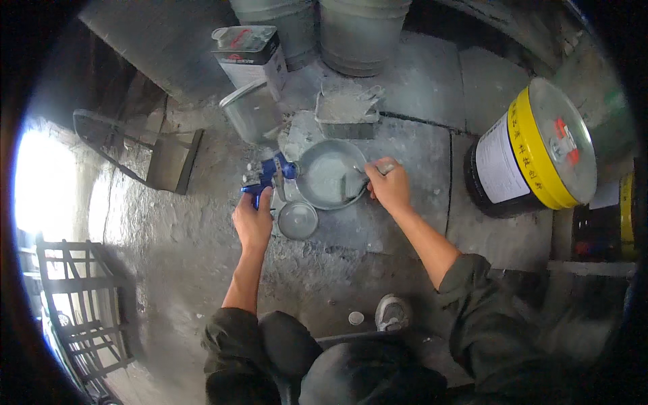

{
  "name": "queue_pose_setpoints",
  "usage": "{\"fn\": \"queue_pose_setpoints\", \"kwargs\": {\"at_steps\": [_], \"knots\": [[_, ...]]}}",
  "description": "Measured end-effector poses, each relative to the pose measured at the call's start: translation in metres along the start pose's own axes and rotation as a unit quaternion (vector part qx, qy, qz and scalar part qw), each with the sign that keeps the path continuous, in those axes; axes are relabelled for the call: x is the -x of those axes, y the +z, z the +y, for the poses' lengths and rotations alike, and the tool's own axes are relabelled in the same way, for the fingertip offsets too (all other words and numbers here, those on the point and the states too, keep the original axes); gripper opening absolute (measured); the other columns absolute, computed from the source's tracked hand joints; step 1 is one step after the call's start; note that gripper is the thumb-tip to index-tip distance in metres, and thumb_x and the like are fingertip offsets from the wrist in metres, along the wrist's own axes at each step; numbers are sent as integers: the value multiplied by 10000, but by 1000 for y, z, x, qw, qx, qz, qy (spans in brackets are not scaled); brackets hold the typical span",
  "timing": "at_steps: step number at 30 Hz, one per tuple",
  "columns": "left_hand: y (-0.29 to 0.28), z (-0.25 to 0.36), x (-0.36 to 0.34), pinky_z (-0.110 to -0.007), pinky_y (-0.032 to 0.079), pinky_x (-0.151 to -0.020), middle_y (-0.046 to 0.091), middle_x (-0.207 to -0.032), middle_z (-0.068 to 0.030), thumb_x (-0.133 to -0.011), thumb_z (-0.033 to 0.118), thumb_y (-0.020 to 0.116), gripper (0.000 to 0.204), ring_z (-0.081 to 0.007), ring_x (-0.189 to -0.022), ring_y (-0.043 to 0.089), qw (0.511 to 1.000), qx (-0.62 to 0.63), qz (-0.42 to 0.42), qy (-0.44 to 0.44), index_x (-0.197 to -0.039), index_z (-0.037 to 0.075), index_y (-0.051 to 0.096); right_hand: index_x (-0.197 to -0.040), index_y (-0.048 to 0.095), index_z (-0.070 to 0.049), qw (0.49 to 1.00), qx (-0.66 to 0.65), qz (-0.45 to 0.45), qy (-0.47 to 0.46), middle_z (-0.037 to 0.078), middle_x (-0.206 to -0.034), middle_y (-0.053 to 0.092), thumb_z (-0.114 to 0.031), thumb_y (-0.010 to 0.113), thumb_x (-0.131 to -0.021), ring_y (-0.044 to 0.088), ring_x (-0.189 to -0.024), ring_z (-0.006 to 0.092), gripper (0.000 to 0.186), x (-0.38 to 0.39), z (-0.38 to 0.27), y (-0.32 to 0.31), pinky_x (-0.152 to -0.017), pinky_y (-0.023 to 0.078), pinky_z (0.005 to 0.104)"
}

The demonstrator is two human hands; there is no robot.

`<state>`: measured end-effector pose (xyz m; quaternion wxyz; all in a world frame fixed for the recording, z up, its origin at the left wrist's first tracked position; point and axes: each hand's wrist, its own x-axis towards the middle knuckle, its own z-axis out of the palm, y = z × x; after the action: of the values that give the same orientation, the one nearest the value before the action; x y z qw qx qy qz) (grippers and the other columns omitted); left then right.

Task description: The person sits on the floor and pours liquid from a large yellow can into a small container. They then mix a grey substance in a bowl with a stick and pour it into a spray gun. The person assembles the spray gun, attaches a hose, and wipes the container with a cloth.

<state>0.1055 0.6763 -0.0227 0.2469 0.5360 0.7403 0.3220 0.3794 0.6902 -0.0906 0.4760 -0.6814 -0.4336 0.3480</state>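
My left hand is closed around a blue and metal spray gun, held beside the left rim of a round grey basin. Pale liquid lies in the basin. At the basin's right rim, my right hand grips a small brush, whose head reaches down into the basin. The brush handle is partly hidden by my fingers. Just below the spray gun, a small round metal dish or lid rests on the floor, close to the basin.
Behind the basin are a rectangular tray, a translucent plastic tub and a rectangular can. Large grey buckets stand farther back. On the right is a black and yellow drum. A folding cart sits left.
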Motion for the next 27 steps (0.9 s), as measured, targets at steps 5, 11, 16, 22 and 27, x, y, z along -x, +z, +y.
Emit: {"fn": "queue_pose_setpoints", "kwargs": {"at_steps": [5, 11, 16, 22, 27], "knots": [[-6, 7, 6, -455, 481, -605, 640, -822, -152, -892, 334, 669, 324, -382, -701, 624, 964, -95, 89, 232, -861, 15, 619, -1011, 612, 5, 991, 130, 22, -2, 188, -874, 698, -330, 690, -843, 683, -654, 335, 383, -7, 36, 0, -647, 526, 404], [-27, 0, 14, -492, 476, -674, 629, -884, -165, -894, 350, 658, 332, -413, -788, 620, 967, -140, 99, 189, -882, 25, 588, -1185, 566, -11, 942, -103, -110, 299, 153, -958, 662, -420, 642, -904, 697, -718, 269, 502, 0, 29, 15, -648, 606, 421], [-59, -40, 16, -475, 469, -693, 652, -852, -181, -883, 344, 673, 343, -406, -797, 626, 979, -104, 112, 132, -862, 5, 628, -1195, 517, 60, 911, -214, -94, 340, 179, -1022, 635, -384, 669, -894, 699, -708, 335, 557, 3, 20, 21, -591, 635, 448], [-109, -105, 50, -399, 476, -680, 663, -812, -172, -892, 286, 675, 302, -337, -733, 632, 995, 5, 96, 18, -933, -13, 667, -1147, 538, 95, 947, -146, -75, 276, 218, -1053, 629, -333, 666, -897, 704, -746, 337, 512, -4, -3, 20, -527, 637, 441], [-138, -151, 89, -333, 466, -614, 628, -729, -96, -888, 213, 690, 242, -193, -627, 583, 985, 112, 123, -33, -922, -24, 653, -1113, 525, 146, 977, -47, -111, 177, 258, -1071, 619, -299, 672, -883, 706, -813, 357, 522, -43, -70, -17, -535, 639, 471]]}}
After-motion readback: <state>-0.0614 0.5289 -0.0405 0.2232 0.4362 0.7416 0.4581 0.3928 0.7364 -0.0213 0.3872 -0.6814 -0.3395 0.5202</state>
